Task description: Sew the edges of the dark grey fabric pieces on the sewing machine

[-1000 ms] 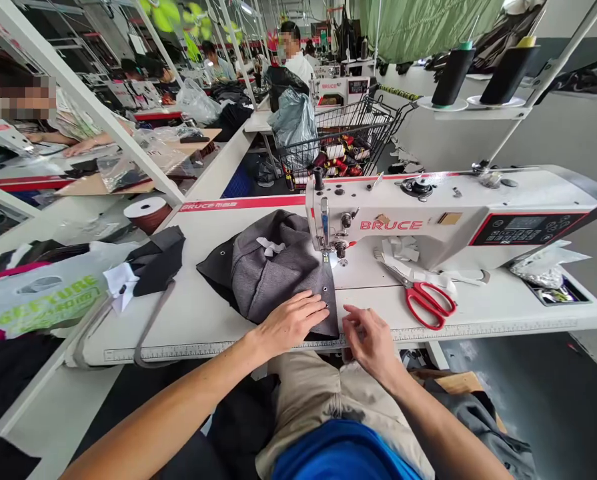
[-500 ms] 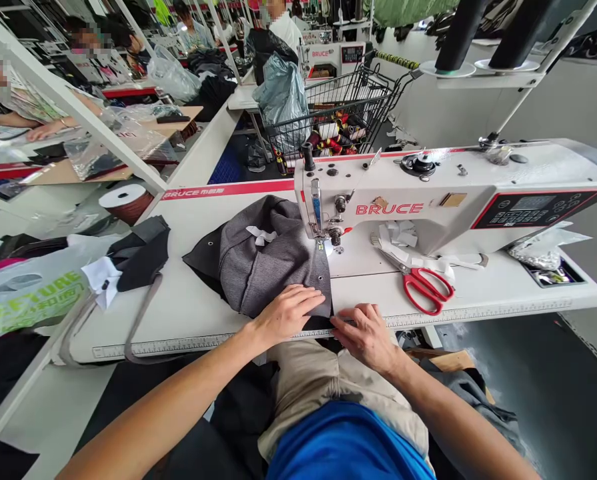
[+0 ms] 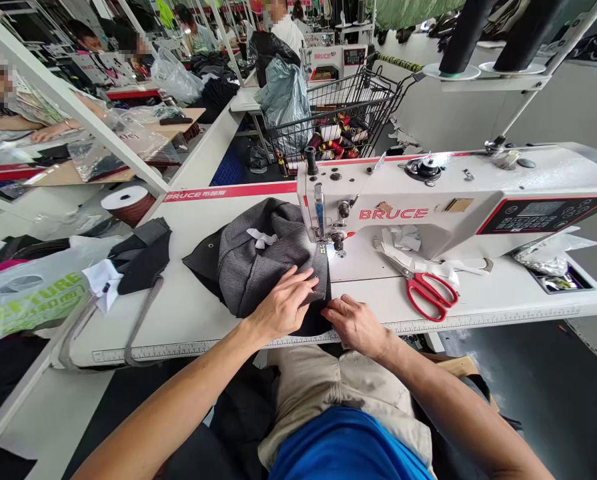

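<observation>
Centre of the frame: the person's left hand is lying flat on a bundled grey knit fabric garment, its grip spread, with the fingers pressing the cloth down near its right edge. Just to the right, the right hand is resting on the front edge of the white counter, its fingertips meeting the dark lower hem of the garment; whether this grip is pinching the hem or only touching it cannot be told. The garment is lying on the counter left of centre, its right edge sitting just beside the needle area of the white "BRUCE" sewing machine, which is filling the centre right of the frame. A small white fabric label is lying on top of the grey bundle.

Right of the hands, red-handled scissors are lying on the counter beneath the machine arm, beside loose white fabric scraps. At left, a folded black fabric piece is resting near the counter's edge, and a roll of white tape on a brown core is standing behind it. In the upper centre, a wire shopping cart is holding coloured spools.
</observation>
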{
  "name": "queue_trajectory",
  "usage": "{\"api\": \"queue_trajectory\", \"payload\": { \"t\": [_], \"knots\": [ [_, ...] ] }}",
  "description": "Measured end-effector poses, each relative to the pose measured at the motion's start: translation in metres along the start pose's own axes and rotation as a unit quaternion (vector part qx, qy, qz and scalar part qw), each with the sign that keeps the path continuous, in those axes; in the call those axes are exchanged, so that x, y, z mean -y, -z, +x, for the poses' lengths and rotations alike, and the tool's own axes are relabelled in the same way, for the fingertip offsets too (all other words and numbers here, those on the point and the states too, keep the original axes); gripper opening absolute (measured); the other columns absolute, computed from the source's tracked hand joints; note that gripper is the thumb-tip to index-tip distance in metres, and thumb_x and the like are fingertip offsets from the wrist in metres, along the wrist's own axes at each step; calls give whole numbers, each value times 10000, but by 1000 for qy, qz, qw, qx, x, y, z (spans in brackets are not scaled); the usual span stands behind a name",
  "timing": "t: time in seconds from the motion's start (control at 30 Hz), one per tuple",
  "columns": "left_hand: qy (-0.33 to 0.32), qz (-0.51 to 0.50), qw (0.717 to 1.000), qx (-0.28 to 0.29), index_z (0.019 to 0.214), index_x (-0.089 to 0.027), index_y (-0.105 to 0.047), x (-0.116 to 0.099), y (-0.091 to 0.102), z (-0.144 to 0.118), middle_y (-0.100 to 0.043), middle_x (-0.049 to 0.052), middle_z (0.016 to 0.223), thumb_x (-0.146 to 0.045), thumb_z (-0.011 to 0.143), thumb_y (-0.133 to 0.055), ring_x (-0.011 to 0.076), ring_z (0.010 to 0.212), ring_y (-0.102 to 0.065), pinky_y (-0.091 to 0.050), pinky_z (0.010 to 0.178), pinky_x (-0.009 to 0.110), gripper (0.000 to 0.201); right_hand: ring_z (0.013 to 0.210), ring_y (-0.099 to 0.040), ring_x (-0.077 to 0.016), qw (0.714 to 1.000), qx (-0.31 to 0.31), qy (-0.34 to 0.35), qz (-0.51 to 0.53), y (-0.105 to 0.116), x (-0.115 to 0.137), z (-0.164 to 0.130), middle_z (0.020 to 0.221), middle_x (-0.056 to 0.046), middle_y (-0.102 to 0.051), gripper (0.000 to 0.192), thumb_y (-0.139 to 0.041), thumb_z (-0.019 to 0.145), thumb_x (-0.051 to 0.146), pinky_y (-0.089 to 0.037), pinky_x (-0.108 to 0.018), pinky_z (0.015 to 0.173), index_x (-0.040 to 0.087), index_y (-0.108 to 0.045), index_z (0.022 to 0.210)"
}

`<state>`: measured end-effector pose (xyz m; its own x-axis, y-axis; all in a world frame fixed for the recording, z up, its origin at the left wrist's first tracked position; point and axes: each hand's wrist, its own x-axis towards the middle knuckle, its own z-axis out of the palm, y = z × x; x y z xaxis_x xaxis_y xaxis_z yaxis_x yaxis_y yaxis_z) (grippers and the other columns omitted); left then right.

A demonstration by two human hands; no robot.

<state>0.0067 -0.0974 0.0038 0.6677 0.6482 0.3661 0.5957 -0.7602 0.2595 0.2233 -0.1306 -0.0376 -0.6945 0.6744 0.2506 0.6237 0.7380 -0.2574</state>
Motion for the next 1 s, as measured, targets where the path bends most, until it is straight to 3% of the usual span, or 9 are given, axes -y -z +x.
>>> {"api": "queue_trajectory", "payload": {
  "t": [0.13, 0.23, 0.37, 0.57, 0.8, 1.0],
  "knots": [
    [-55, 18, 997, 48, 1148, -81, -568, 3, -9, 3, -650, 155, 1190, -99, 841, -485, 259, 1261, -526, -416, 1112, 473, 319, 955, -532, -220, 999, -27, 33, 16, 1, -4, 6, 900, -65, -638, 168, -460, 950, 131, -463, -321, 788, 191, -615, 930],
    [-56, 20, 996, 64, 1160, -64, -559, 5, -17, 2, -651, 161, 1191, -101, 836, -492, 251, 1218, -561, -420, 1108, 459, 334, 1086, -528, -227, 995, -61, 73, 44, -2, -6, 6, 918, -86, -645, 203, -404, 952, 102, -440, -346, 910, 163, -598, 950],
    [-47, 13, 997, 59, 1217, -77, -520, 7, -21, 0, -648, 151, 1196, -94, 841, -476, 247, 1223, -558, -389, 1120, 489, 379, 1009, -577, -214, 992, -75, 84, 57, -5, -7, 5, 918, -94, -646, 219, -369, 958, 105, -456, -330, 860, 141, -581, 1005],
    [-45, 8, 996, 73, 1215, -88, -504, 5, -22, -2, -631, 142, 1227, -100, 873, -441, 258, 1276, -511, -338, 1141, 527, 349, 879, -594, -204, 992, -77, 84, 49, -3, -6, 5, 840, -80, -636, 202, -375, 960, 113, -450, -318, 763, 149, -572, 931],
    [-60, 10, 995, 78, 1065, -103, -561, 8, -25, -6, -606, 148, 1267, -98, 834, -482, 286, 1310, -467, -291, 1152, 579, 244, 990, -573, -215, 993, -61, 85, 56, -6, -5, 3, 847, -79, -634, 191, -387, 951, 115, -442, -332, 812, 168, -560, 890],
    [-54, 5, 996, 74, 1002, -108, -569, 10, -25, -4, -607, 144, 1264, -77, 807, -485, 288, 1299, -472, -291, 1148, 585, 215, 928, -570, -219, 995, -37, 71, 65, -6, -2, 5, 819, -68, -622, 150, -422, 918, 132, -441, -338, 767, 175, -562, 884]
  ]
}}
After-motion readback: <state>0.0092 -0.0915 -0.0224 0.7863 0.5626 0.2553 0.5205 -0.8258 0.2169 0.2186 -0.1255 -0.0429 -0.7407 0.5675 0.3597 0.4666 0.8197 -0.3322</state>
